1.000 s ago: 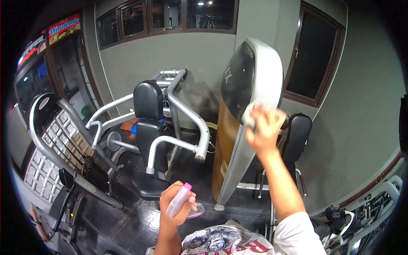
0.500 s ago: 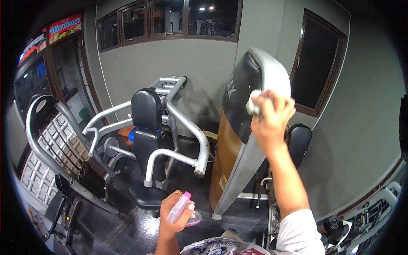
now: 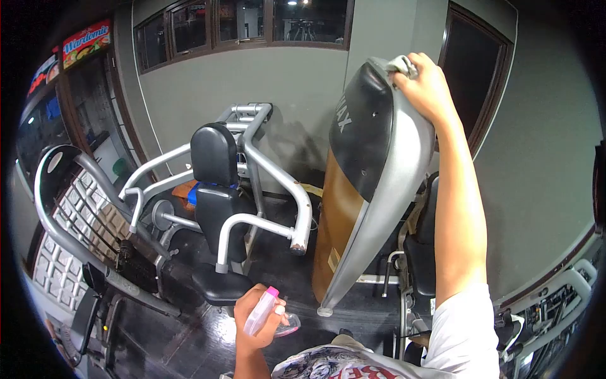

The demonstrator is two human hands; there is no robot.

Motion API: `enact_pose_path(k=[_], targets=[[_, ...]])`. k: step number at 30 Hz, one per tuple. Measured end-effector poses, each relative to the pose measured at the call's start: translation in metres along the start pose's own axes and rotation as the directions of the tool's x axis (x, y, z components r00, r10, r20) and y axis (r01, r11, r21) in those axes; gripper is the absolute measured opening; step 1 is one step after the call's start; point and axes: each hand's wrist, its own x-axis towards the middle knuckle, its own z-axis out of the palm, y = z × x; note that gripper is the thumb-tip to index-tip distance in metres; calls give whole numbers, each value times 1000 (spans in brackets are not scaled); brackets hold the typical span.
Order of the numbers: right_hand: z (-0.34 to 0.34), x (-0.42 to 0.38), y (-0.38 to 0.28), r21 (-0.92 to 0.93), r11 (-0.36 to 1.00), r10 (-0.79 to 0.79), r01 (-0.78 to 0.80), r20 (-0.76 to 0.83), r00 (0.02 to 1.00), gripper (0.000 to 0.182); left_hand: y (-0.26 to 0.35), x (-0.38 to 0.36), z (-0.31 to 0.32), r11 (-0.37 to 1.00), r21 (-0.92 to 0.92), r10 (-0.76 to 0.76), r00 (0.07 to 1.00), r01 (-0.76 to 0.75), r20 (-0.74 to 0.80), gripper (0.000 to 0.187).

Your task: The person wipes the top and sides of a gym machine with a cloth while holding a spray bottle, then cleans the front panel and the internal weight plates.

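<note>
My right hand [image 3: 426, 88] is closed on a pale, crumpled cloth [image 3: 401, 66] at the top of a tall machine tower [image 3: 410, 148]. The tower has a grey frame and a black and gold front panel. Low in the view, my left hand [image 3: 255, 319] grips a clear spray bottle [image 3: 260, 314] with a pink nozzle tip, its fingers wrapped round the neck. The bottle is held apart from the tower, near the seat of a black padded machine.
A chest-press style machine with a black backrest [image 3: 214, 153] and grey arms [image 3: 278, 165] stands at centre left. Farther left is a frame with a weight stack [image 3: 95, 218]. A black pad [image 3: 421, 252] is behind the tower, and a rack [image 3: 555, 316] lines the right.
My right hand has moved up with the cloth, from the tower's upper side to its top. My left hand still holds the spray bottle in nearly the same place.
</note>
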Motion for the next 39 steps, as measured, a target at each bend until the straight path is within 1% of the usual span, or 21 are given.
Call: enact_pose_path(k=[3,4,5,8,9,10,11,13,15,17,20,22,23,27,30,31,32,33,35,38,39], targets=[[-9,-46,-2,-1,977,-211,214,-165,963,25,0,-1,-1,1000,-9,21,1000,-21,4,10],[-9,-66,-5,56,971,-215,232,-213,953,30,0,0,-2,999,-16,33,999,-33,5,10],[0,-88,-1,26,948,-291,318,-335,896,32,2,0,0,999,-39,20,1000,-20,4,9],[37,-181,14,-78,915,-383,396,-478,790,43,6,2,1,998,-52,29,999,-27,35,8],[50,-219,16,-114,914,-398,389,-439,806,42,6,4,-1,998,-18,59,996,-58,70,8],[68,-253,31,-176,886,-464,430,-303,832,38,6,5,-2,996,16,89,991,-92,102,8],[83,-276,42,-170,823,-568,543,-216,794,35,6,6,-1,998,8,65,991,-66,114,8],[77,-287,30,-222,780,-619,584,-138,773,36,10,6,1,1000,0,11,990,-12,143,7],[63,-260,24,-224,819,-566,528,-165,808,36,16,9,2,995,68,54,984,-67,172,11],[46,-208,15,-337,769,-626,543,-226,746,40,14,11,2,995,69,54,983,-67,173,10],[19,-125,-16,-238,882,-466,406,-327,822,48,19,13,7,995,84,39,987,-53,156,11],[14,-89,-29,-174,923,-384,343,-359,851,46,18,10,7,996,79,26,989,-38,148,12],[14,-81,-32,-128,939,-345,320,-366,864,44,19,9,7,997,76,20,989,-31,144,12],[16,-114,-40,-241,888,-446,391,-246,861,35,20,5,5,997,73,30,992,-39,124,11],[46,-185,-22,-421,704,-654,571,-73,753,19,20,-2,1,999,33,19,997,-21,76,8],[54,-216,-11,-334,665,-692,668,62,719,18,20,-4,0,999,34,33,997,-35,64,7],[59,-243,-4,-290,587,-721,756,238,651,17,20,-5,-2,998,33,47,998,-49,52,7],[70,-270,13,-368,401,-796,839,312,518,16,19,-7,-4,997,50,51,996,-54,67,7],[69,-276,22,-295,399,-840,868,261,475,17,15,-8,-9,994,85,63,994,-71,91,6],[33,-226,7,-321,475,-816,819,187,547,20,21,-9,-4,999,39,22,997,-25,73,6],[18,-197,0,-369,510,-817,777,77,572,22,20,-8,-2,999,31,18,998,-21,66,6]])
